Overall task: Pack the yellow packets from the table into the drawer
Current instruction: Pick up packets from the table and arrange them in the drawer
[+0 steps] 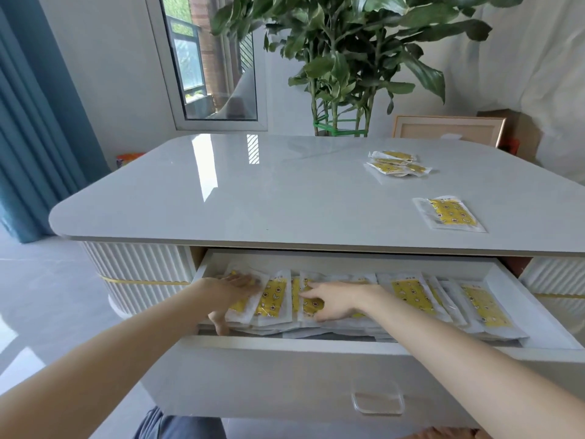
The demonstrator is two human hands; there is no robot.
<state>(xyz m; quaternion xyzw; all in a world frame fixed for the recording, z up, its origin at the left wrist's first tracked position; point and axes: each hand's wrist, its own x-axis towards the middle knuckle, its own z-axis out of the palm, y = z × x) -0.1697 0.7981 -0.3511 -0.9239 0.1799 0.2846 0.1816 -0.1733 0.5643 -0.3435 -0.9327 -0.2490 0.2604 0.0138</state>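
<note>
The white drawer under the table stands pulled out, filled with a row of yellow packets in clear wrappers. My left hand lies on the leftmost packet in the drawer, fingers spread over its top and thumb at its near edge. My right hand rests flat with straight fingers on a packet near the drawer's middle. One single yellow packet lies on the grey tabletop at the right. A small pile of yellow packets sits farther back on the right.
A large green plant stands behind the table. A framed board leans at the back right. A blue curtain hangs at the left beside an open window. The drawer front has a clear handle.
</note>
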